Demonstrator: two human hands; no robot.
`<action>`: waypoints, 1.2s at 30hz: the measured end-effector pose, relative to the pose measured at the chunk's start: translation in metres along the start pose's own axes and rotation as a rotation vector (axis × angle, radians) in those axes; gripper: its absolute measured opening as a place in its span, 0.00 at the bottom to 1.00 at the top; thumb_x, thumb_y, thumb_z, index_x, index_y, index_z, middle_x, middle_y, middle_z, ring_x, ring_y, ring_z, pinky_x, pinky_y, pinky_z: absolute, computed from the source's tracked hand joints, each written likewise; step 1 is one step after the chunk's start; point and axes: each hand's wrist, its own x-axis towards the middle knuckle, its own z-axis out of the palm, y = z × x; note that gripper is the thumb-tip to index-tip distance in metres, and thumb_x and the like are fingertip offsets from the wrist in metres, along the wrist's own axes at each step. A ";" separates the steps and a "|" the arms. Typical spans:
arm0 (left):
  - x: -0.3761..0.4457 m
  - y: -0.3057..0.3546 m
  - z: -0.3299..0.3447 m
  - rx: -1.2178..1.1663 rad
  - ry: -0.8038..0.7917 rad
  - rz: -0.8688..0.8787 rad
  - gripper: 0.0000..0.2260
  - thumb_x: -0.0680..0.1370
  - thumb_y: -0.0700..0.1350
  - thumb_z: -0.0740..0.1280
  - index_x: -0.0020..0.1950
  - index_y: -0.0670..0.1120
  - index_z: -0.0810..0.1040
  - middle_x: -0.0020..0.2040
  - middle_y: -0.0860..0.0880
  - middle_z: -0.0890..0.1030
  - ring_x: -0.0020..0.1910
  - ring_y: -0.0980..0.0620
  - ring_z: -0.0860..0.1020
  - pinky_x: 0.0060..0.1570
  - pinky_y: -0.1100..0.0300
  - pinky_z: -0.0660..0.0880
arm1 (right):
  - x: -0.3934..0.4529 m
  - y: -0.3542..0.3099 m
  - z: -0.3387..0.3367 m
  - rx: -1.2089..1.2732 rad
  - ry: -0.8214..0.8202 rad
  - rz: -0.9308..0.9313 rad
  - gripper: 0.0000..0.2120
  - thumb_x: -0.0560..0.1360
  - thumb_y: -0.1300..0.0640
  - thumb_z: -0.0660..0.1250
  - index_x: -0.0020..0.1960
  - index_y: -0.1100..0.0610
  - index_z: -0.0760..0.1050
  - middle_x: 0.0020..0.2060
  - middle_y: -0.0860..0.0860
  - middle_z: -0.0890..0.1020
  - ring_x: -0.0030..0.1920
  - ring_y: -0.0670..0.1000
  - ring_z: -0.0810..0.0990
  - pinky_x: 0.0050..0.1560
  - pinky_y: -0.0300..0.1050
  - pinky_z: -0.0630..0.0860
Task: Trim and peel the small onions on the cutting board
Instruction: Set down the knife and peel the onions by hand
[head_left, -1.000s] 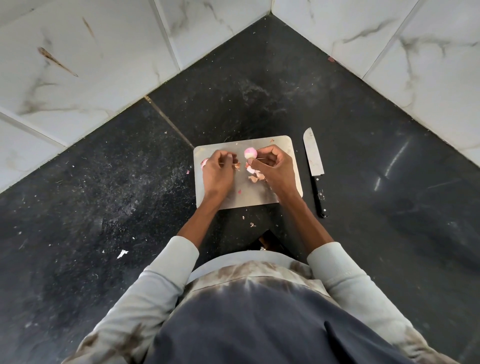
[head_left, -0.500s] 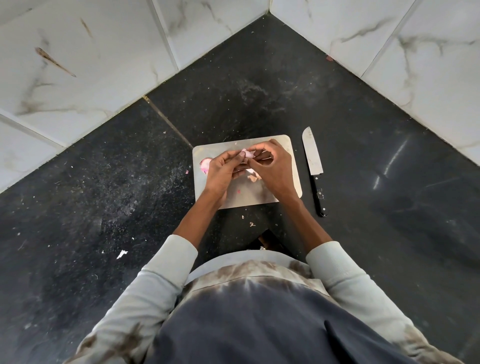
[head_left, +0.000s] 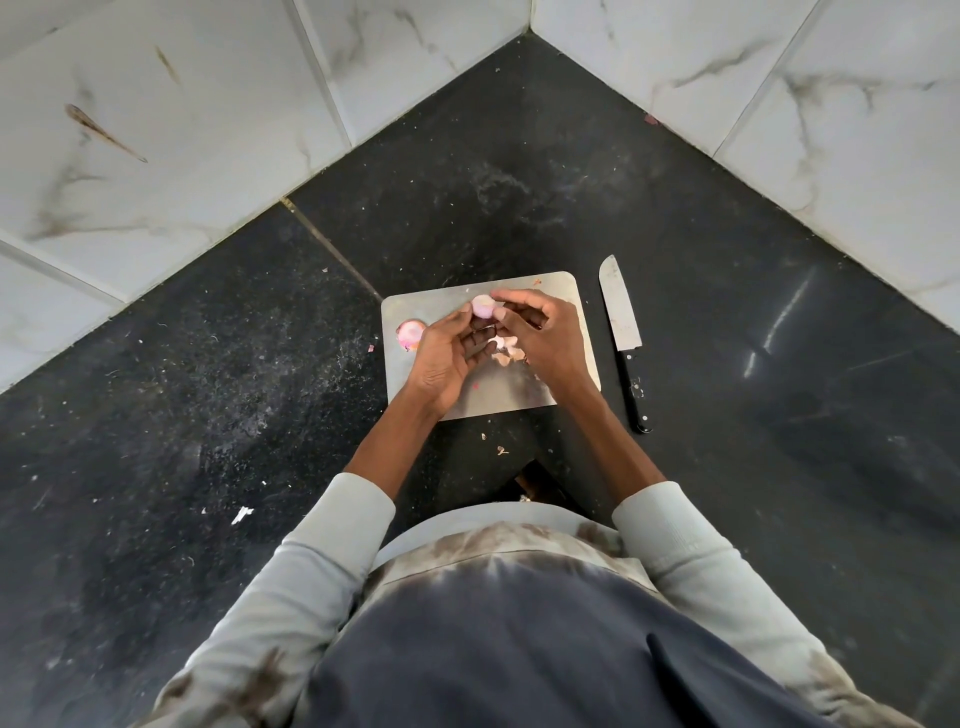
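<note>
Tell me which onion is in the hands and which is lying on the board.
The pale pink onion is pinched between the left hand and right hand. The other onion lies untouched near the cutting board left edge.

- Cutting board (head_left: 566, 296): on counter (head_left: 208, 389), centre.
- Knife (head_left: 621, 332): right of board, just beside.
- Held onion (head_left: 482, 305): above board's far part.
- Second onion (head_left: 410, 333): board's left edge.
- Peel scraps (head_left: 506, 348): mid-board.

Small pale-pink onion (head_left: 482, 305), skin mostly off, held above far half of cutting board (head_left: 563, 291), pinched between fingertips of both hands. Second onion (head_left: 410, 333), cut face up showing pink rings, lying at board's left edge. Loose skin scraps (head_left: 506, 347) piled mid-board under hands. Board grey, rectangular, rounded corners, flat on dark counter.
</note>
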 end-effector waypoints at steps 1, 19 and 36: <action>0.000 0.000 0.001 -0.004 -0.003 -0.009 0.13 0.89 0.47 0.60 0.63 0.44 0.82 0.56 0.46 0.87 0.56 0.49 0.85 0.58 0.55 0.80 | 0.001 0.002 0.000 -0.008 0.008 0.001 0.10 0.82 0.57 0.73 0.62 0.55 0.87 0.54 0.49 0.89 0.53 0.49 0.89 0.59 0.56 0.86; 0.005 0.001 0.003 0.308 0.117 0.071 0.09 0.86 0.47 0.67 0.64 0.46 0.83 0.53 0.50 0.88 0.48 0.52 0.89 0.56 0.54 0.85 | -0.002 0.003 0.003 -0.219 0.137 -0.037 0.17 0.70 0.49 0.84 0.51 0.53 0.80 0.44 0.44 0.86 0.44 0.44 0.86 0.47 0.43 0.84; 0.013 -0.003 -0.029 0.418 0.124 0.304 0.12 0.80 0.43 0.76 0.62 0.43 0.87 0.55 0.46 0.89 0.54 0.49 0.86 0.58 0.54 0.83 | 0.005 0.014 0.007 -0.139 -0.057 -0.072 0.17 0.72 0.60 0.82 0.60 0.57 0.86 0.52 0.47 0.88 0.51 0.41 0.87 0.52 0.31 0.79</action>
